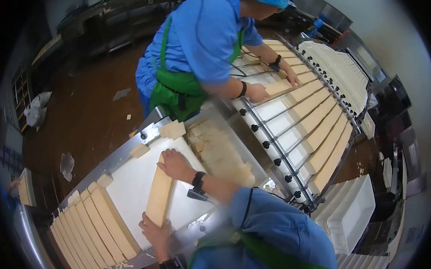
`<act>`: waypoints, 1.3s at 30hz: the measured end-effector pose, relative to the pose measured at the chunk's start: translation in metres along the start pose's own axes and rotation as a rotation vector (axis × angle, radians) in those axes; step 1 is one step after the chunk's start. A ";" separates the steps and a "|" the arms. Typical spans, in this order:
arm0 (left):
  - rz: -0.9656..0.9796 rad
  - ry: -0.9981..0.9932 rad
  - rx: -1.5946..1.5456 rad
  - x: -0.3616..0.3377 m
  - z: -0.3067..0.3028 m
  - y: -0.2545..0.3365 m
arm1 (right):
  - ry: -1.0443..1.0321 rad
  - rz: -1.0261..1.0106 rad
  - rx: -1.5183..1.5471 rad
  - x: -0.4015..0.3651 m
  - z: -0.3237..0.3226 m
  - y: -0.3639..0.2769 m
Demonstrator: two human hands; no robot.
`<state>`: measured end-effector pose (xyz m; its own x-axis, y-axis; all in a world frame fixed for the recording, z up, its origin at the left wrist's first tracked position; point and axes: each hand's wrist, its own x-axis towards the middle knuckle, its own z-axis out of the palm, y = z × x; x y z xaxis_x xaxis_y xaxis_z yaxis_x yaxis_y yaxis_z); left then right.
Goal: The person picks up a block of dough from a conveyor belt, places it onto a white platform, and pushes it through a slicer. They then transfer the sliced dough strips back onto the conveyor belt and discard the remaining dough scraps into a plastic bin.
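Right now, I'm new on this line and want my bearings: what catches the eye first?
The long tan slab on the white belt, gripped at its ends by the left hand and right hand. Left of it lies a packed row of slabs; beyond, a co-worker bends over a rod-divided conveyor.

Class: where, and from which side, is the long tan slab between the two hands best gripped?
At its two short ends, one hand each, reaching in along its length. The slab is long, thin and flat; a mid grip would likely let it sag.
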<state>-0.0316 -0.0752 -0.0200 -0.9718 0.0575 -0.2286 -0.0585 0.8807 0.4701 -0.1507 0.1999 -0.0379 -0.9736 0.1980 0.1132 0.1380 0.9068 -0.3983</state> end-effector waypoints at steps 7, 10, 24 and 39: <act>0.028 0.186 -0.017 -0.009 0.034 0.023 | 0.134 0.138 0.146 -0.045 -0.033 0.019; 0.135 0.241 -0.075 -0.023 0.046 0.078 | 0.300 0.162 0.159 -0.068 -0.075 0.061; 0.726 0.146 -0.061 -0.021 0.128 0.453 | 0.875 0.612 0.056 -0.083 -0.278 0.434; 0.858 -0.141 0.185 0.025 0.159 0.572 | 0.222 0.929 -0.208 -0.062 -0.305 0.525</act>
<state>-0.0534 0.5045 0.1072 -0.6261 0.7792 0.0306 0.7265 0.5687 0.3856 0.0372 0.7771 0.0241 -0.4078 0.9130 0.0128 0.8830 0.3979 -0.2491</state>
